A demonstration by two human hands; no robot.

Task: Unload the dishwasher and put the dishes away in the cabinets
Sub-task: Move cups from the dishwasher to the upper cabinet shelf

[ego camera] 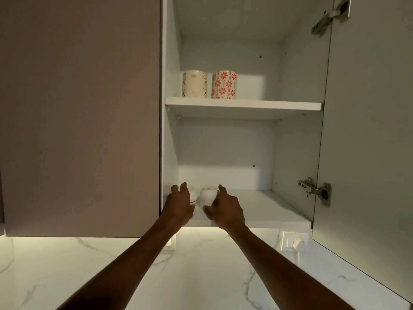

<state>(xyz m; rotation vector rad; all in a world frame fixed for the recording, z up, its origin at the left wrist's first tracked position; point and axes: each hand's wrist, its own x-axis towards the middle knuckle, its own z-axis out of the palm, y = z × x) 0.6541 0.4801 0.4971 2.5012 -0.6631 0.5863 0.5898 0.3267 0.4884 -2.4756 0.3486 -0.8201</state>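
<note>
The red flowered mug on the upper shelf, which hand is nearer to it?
Right. The right hand is almost directly below the red flowered mug; the left hand sits below and farther left.

Two shelves [243, 106], two cups [209, 196] each

Two arms reach up into an open cabinet [297, 153]. The left hand [178, 205] holds a small white cup [192, 195] on the bottom shelf [266, 209], and the right hand [226, 210] holds another white cup [207, 196] just beside it. Up on the top shelf [243, 104] stand a cream mug [194, 84] and a mug with red flowers [224, 85], side by side.
</note>
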